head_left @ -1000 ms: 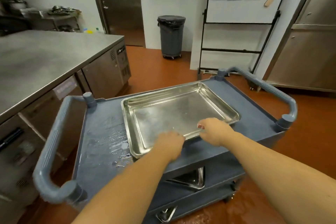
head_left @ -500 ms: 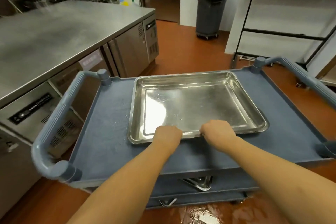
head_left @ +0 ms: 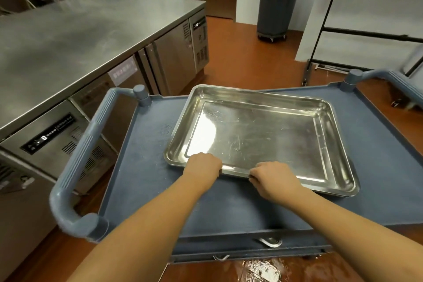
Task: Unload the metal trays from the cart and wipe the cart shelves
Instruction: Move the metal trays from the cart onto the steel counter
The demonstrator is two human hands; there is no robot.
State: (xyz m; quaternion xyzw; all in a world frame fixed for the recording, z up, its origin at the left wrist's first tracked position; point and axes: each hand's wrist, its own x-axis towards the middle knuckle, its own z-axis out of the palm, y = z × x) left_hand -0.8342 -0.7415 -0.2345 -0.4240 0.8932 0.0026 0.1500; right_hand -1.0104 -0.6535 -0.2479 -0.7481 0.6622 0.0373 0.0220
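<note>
Bright, even overhead light; white glare pools in the metal tray (head_left: 251, 135) toward its left corner (a second sheen on the floor (head_left: 258, 270) below it). Shadows soft, focus slightly smeared, straight lines bowing far from the tray.

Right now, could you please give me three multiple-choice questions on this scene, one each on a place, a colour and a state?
1. Where is the shiny rectangular metal tray? A on the steel counter; B on top of the blue-grey plastic cart; C on the floor.
2. What colour is the round wheeled bin? A dark grey; B yellow; C white.
3. What are the left hand and right hand doing? A hanging free; B holding a cloth; C gripping the tray's near rim.
Answers: B, the tray is over the cart's top shelf; A, the bin and its liner are dark grey; C, both hands close on the near rim.
</note>
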